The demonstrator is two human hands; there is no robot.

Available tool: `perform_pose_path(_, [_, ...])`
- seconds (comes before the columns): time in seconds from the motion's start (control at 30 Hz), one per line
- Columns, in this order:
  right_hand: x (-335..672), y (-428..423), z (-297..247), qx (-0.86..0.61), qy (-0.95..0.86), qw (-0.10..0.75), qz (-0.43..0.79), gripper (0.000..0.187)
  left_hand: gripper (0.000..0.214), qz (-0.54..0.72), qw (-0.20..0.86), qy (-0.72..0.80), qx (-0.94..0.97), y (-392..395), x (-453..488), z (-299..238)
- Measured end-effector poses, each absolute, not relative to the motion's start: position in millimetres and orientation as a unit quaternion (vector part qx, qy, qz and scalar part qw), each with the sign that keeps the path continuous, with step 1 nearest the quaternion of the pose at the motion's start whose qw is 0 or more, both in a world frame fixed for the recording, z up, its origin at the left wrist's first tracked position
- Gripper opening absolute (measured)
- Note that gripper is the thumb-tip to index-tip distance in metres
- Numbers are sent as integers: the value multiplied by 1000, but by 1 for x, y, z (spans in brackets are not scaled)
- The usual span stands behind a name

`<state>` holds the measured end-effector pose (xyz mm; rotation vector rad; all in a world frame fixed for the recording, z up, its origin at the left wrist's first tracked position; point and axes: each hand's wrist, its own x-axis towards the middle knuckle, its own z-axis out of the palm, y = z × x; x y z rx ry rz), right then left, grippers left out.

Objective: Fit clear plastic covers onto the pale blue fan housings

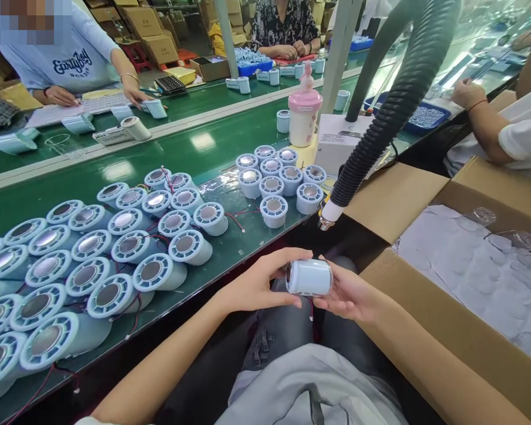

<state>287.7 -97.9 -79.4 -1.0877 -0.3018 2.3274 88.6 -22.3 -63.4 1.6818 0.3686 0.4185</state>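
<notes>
Over my lap I hold a light blue cylindrical housing (312, 277) on its side between both hands. My left hand (254, 283) has its thumb and fingers round the left end, where a dark round face shows. My right hand (351, 292) grips the right end, with the fingers partly under it. A thin wire with a small plug hangs below the housing. Beyond my hands, a group of similar light blue housings (273, 206) stands upright on the bench, with silver discs on top.
Many more housings (153, 274) with red and black wires fill the bench at left. A black ribbed hose (380, 112) with a metal tip hangs near my right hand. An open cardboard box (402, 283) stands at right. Co-workers sit across the green conveyor (177, 144) and at right.
</notes>
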Motion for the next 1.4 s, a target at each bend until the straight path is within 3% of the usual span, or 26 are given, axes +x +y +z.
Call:
perform_pose_path(0.1, [282, -114, -84, -405, -176, 264, 858, 83, 68, 182, 700, 189, 664, -37, 77, -56])
perform_pose_path(0.17, [279, -126, -86, -412, -271, 326, 807, 81, 66, 195, 732, 200, 621, -47, 72, -53])
perform_pose_path(0.3, [276, -152, -77, -455, -519, 452, 565, 72, 62, 228, 762, 221, 564, -65, 64, -50])
perform_pose_path(0.43, [278, -168, -65, -437, -723, 438, 306, 62, 66, 218, 771, 241, 548, -81, 59, -47])
perform_pose_path(0.5, [279, -173, -63, -428, -725, 431, 325, 57, 74, 217, 756, 237, 571, -88, 56, -44])
perform_pose_path(0.57, [279, -179, -63, -433, -653, 448, 431, 53, 79, 225, 724, 228, 611, -95, 54, -41])
perform_pose_path(0.7, [276, -196, -62, -418, -531, 456, 579, 45, 72, 229, 692, 234, 643, -114, 48, -36])
perform_pose_path(0.87, [271, -219, -56, -449, -616, 445, 471, 50, 78, 210, 741, 261, 582, -149, 40, -38])
perform_pose_path(1.07, [262, -237, -48, -428, -713, 427, 354, 61, 81, 263, 690, 219, 638, -175, 28, -44])
perform_pose_path(1.23, [259, -246, -48, -405, -735, 466, 280, 62, 94, 280, 711, 200, 614, -183, 29, -40])
perform_pose_path(1.4, [257, -250, -46, -374, -753, 492, 225, 61, 91, 277, 733, 175, 596, -187, 33, -38])
